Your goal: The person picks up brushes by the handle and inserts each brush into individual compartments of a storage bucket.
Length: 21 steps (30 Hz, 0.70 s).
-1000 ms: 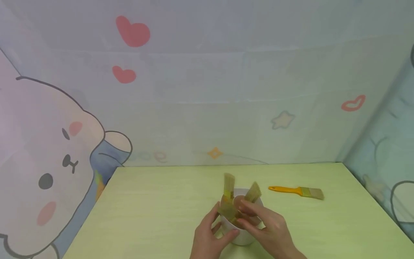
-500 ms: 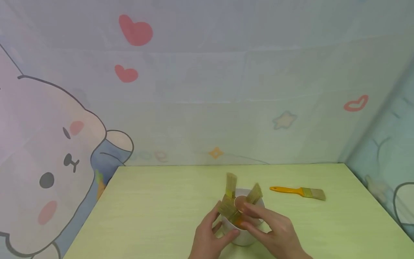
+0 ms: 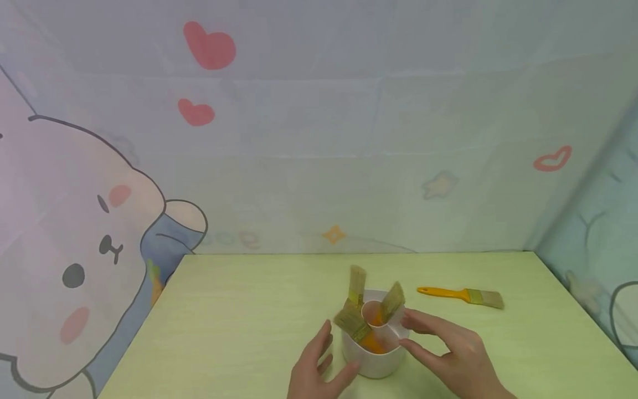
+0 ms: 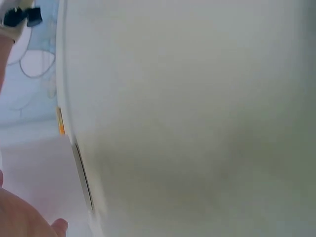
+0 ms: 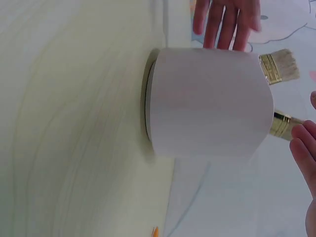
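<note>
A white holder (image 3: pixel 376 363) with an inner round compartment stands on the table. Three paintbrushes lean in it, bristles up: a back-left brush (image 3: pixel 356 282), a front-left brush (image 3: pixel 351 324) with its orange handle showing, and a brush (image 3: pixel 392 301) in the round compartment. My left hand (image 3: pixel 316 366) is beside the holder's left side, fingers spread and holding nothing. My right hand (image 3: pixel 456 352) is at the right rim, thumb and fingers apart with nothing between them. In the right wrist view the holder (image 5: pixel 212 101) stands between the left hand (image 5: pixel 227 22) and the right fingers (image 5: pixel 305 143).
Another paintbrush (image 3: pixel 461 295) with an orange handle lies flat on the table (image 3: pixel 239 327), behind and right of the holder. A printed cloth (image 3: pixel 309 133) with hearts and a cartoon bear hangs along the table's back edge.
My right hand has let go of the front-left brush and moved right, out of the holder to its rim. My left hand has come slightly away from the holder's side.
</note>
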### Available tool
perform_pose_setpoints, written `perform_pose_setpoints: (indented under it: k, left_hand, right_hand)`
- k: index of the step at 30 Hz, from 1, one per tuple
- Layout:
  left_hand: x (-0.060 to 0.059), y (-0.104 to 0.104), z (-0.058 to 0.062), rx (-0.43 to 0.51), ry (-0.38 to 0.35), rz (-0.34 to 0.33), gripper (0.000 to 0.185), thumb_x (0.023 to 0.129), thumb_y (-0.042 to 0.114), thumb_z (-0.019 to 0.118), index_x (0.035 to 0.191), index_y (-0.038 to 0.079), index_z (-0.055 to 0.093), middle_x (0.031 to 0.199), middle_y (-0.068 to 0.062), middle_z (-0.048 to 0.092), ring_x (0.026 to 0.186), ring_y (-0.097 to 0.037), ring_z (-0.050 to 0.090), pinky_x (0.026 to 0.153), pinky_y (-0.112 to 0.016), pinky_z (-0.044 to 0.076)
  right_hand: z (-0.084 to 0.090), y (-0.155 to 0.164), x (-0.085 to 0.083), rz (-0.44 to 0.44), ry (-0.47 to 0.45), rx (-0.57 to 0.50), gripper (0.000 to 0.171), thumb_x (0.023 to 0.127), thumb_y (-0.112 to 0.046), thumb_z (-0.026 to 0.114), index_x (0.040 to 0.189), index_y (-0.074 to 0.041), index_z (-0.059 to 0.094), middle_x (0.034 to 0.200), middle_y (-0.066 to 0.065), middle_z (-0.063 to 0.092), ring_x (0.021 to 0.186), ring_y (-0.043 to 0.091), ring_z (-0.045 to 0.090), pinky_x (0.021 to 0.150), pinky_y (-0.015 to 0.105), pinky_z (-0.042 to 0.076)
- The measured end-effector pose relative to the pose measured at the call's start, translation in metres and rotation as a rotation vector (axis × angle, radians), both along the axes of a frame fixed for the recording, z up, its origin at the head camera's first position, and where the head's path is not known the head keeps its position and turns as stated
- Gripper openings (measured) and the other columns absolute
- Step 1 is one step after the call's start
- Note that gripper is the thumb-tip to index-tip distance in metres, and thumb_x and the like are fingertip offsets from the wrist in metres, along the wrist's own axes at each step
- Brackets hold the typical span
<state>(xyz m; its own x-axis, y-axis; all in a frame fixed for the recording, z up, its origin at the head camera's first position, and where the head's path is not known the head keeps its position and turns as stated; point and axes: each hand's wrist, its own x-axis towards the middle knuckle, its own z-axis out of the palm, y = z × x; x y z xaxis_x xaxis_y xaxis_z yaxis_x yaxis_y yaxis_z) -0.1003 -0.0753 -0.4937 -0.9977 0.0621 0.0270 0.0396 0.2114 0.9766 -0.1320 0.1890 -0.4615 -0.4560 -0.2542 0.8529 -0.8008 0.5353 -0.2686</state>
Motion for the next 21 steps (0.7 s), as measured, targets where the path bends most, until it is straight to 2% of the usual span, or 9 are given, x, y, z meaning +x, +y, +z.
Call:
perform_pose_setpoints:
  k: [4, 9, 12, 14, 16, 21]
  left_hand:
    - [0.016, 0.005, 0.005, 0.049, -0.057, 0.007, 0.097, 0.089, 0.043, 0.088, 0.163, 0.003, 0.041, 0.165, -0.021, 0.044, 0.147, -0.042, 0.049, 0.111, -0.043, 0.057]
    - [0.032, 0.014, 0.006, 0.083, -0.046, 0.003, 0.099, 0.087, 0.044, 0.090, 0.162, 0.002, 0.041, 0.165, -0.018, 0.044, 0.148, -0.042, 0.048, 0.111, -0.047, 0.056]
    - [0.035, 0.019, 0.005, 0.089, -0.023, -0.001, 0.098, 0.087, 0.042, 0.090, 0.161, 0.000, 0.042, 0.164, -0.020, 0.045, 0.147, -0.044, 0.048, 0.109, -0.051, 0.057]
    - [0.035, 0.021, 0.005, 0.093, -0.019, 0.004, 0.097, 0.087, 0.041, 0.090, 0.161, 0.000, 0.042, 0.164, -0.020, 0.045, 0.147, -0.044, 0.048, 0.109, -0.051, 0.057]
    - [0.035, 0.022, 0.005, 0.097, -0.023, 0.012, 0.097, 0.087, 0.041, 0.090, 0.161, 0.001, 0.043, 0.164, -0.019, 0.045, 0.147, -0.043, 0.048, 0.109, -0.049, 0.057]
    - [0.034, 0.024, 0.006, 0.104, -0.033, 0.006, 0.098, 0.088, 0.041, 0.089, 0.163, 0.002, 0.040, 0.165, -0.017, 0.044, 0.149, -0.040, 0.046, 0.112, -0.047, 0.055]
  right_hand:
    - [0.003, 0.011, 0.001, -0.035, -0.046, 0.013, 0.054, 0.101, -0.054, 0.067, 0.128, -0.008, 0.076, 0.106, 0.000, 0.082, 0.096, 0.002, 0.076, 0.089, 0.009, 0.058]
    - [0.004, 0.026, 0.001, -0.093, -0.127, 0.059, 0.055, 0.100, -0.057, 0.068, 0.133, -0.012, 0.074, 0.112, -0.006, 0.081, 0.100, -0.003, 0.074, 0.091, 0.007, 0.056]
    - [0.003, 0.032, -0.001, -0.109, -0.168, 0.082, 0.053, 0.091, -0.039, 0.087, 0.136, -0.015, 0.072, 0.115, -0.007, 0.081, 0.100, -0.001, 0.075, 0.092, 0.006, 0.055]
    - [0.002, 0.036, -0.002, -0.116, -0.188, 0.088, 0.062, 0.079, -0.019, 0.097, 0.136, -0.015, 0.072, 0.115, -0.006, 0.081, 0.099, 0.002, 0.076, 0.093, 0.006, 0.054]
    - [0.001, 0.039, -0.003, -0.136, -0.214, 0.093, 0.073, 0.070, -0.006, 0.099, 0.136, -0.016, 0.071, 0.115, -0.008, 0.080, 0.099, 0.000, 0.076, 0.094, 0.005, 0.053]
    - [-0.002, 0.045, -0.004, -0.165, -0.229, 0.084, 0.077, 0.065, -0.002, 0.100, 0.135, -0.017, 0.072, 0.113, -0.007, 0.081, 0.098, -0.001, 0.075, 0.093, 0.003, 0.052]
